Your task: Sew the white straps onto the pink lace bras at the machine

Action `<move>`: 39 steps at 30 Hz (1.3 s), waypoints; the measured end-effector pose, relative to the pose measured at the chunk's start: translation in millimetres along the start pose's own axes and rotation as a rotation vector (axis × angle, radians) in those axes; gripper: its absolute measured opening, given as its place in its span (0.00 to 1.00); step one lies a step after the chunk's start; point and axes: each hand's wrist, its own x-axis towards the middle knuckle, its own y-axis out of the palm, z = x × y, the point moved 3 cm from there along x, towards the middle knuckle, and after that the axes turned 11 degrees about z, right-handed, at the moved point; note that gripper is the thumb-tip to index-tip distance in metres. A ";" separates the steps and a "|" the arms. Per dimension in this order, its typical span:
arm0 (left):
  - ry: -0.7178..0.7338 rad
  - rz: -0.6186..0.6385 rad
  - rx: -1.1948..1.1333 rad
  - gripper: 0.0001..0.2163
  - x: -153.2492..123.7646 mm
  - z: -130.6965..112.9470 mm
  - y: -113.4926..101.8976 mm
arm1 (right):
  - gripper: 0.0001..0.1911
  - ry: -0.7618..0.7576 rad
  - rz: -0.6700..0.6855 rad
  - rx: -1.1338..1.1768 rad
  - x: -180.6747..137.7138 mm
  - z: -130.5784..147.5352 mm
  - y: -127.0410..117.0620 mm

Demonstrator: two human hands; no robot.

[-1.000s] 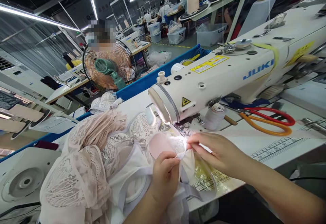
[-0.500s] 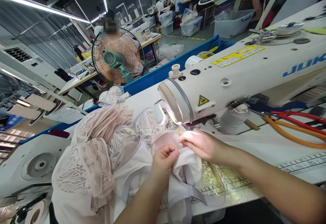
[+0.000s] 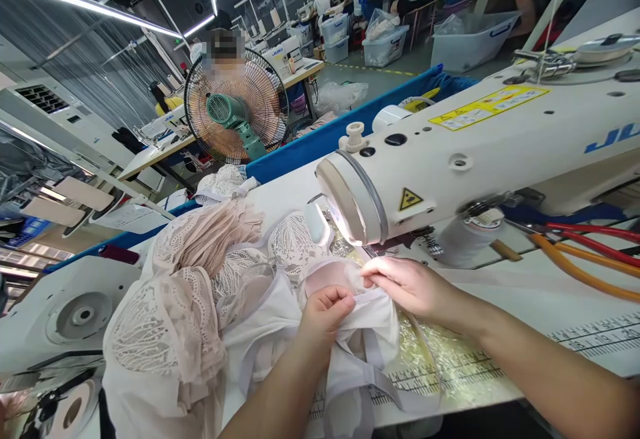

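A white bra (image 3: pixel 373 319) with lace cups lies in front of the sewing machine (image 3: pixel 415 179), close by its lit needle area. My left hand (image 3: pixel 327 312) pinches the edge of its fabric between thumb and fingers. Just right of it, my right hand (image 3: pixel 400 280) is closed on the same edge, near the machine's head. The lace cup (image 3: pixel 293 242) rests flat beyond my left hand. Loose straps (image 3: pixel 400 396) hang toward the table's front edge. My hands hide part of the seam, and the machine's head covers the needle.
A heap of beige and white lace bra pieces (image 3: pixel 165 332) lies to the left. Orange-handled and red-handled tools (image 3: pixel 580 269) and a thread cone (image 3: pixel 470 236) are at right. Behind the blue cloth barrier (image 3: pixel 310 142) stands a fan (image 3: pixel 235 106), with a person beyond it.
The view has shifted slightly, so the machine appears further right. My right hand has moved a little away from my left, drawing the fabric edge between them straighter. Both hands keep their hold.
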 end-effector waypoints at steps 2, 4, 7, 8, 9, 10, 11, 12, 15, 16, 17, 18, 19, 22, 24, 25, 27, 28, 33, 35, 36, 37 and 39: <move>-0.006 0.002 -0.002 0.17 0.1 1.2 0.0 | 0.09 0.050 -0.055 0.038 -1.2 -3.6 -1.2; -0.003 0.001 -0.005 0.17 -0.2 1.4 0.3 | 0.08 0.065 -0.083 0.056 -2.1 -5.9 -2.6; 0.012 0.004 -0.004 0.17 -0.9 1.0 0.8 | 0.10 -0.031 -0.006 0.033 -1.6 -3.6 -3.2; 0.015 0.008 0.001 0.17 -1.0 0.9 1.0 | 0.10 -0.070 0.054 0.017 -1.1 -1.9 -2.6; 0.017 0.014 0.009 0.17 -1.2 0.9 1.0 | 0.11 -0.102 0.114 0.003 -0.6 -0.2 -1.8; 0.019 0.022 0.020 0.17 -1.3 1.0 1.2 | 0.11 -0.126 0.163 -0.004 -0.2 1.2 -1.2; 0.020 0.029 0.033 0.16 -1.5 1.2 1.3 | 0.11 -0.141 0.193 -0.003 0.1 2.4 -0.8; 0.022 0.035 0.048 0.16 -1.7 1.3 1.6 | 0.11 -0.145 0.206 0.005 0.4 3.0 -0.8; 0.037 0.040 0.092 0.15 -2.7 1.1 2.6 | 0.12 -0.110 0.178 0.029 0.2 2.5 -2.1; 0.042 0.037 0.102 0.15 -3.0 0.9 2.9 | 0.13 -0.096 0.174 0.029 -0.1 2.0 -2.4; 0.046 0.035 0.108 0.15 -3.3 0.6 3.0 | 0.14 -0.087 0.174 0.024 -0.6 1.6 -2.7; 0.046 0.034 0.111 0.15 -3.5 0.4 3.1 | 0.14 -0.084 0.179 0.018 -1.0 1.4 -3.0; 0.041 0.036 0.112 0.15 -3.6 0.3 3.0 | 0.14 -0.089 0.190 0.010 -1.4 1.5 -3.3; 0.015 0.045 0.117 0.15 -3.3 0.7 1.9 | 0.14 -0.111 0.218 0.000 -1.7 2.6 -4.4; 0.007 0.043 0.124 0.16 -2.9 1.1 0.7 | 0.14 -0.129 0.231 -0.001 -1.4 3.6 -5.1; 0.009 0.041 0.129 0.16 -2.7 1.2 0.4 | 0.14 -0.135 0.238 -0.004 -1.2 3.8 -5.2; 0.011 0.044 0.132 0.16 -2.3 1.6 0.4 | 0.14 -0.139 0.245 -0.012 -1.1 3.7 -5.2; 0.010 0.047 0.130 0.16 -2.2 1.7 0.7 | 0.14 -0.139 0.246 -0.011 -1.2 3.4 -5.1; 0.019 0.050 0.104 0.14 -2.4 1.4 1.8 | 0.12 -0.146 0.250 -0.001 -2.1 2.4 -4.6; 0.024 0.048 0.101 0.13 -2.7 1.2 1.8 | 0.12 -0.150 0.249 0.002 -2.1 2.5 -4.7; 0.027 0.048 0.103 0.13 -2.8 1.1 1.8 | 0.12 -0.153 0.248 0.005 -2.0 2.6 -4.8; 0.031 0.047 0.105 0.13 -2.9 1.0 1.7 | 0.12 -0.157 0.247 0.008 -1.8 2.7 -4.9; 0.038 0.047 0.115 0.14 -2.9 1.1 1.7 | 0.12 -0.162 0.249 0.014 -1.7 3.0 -5.0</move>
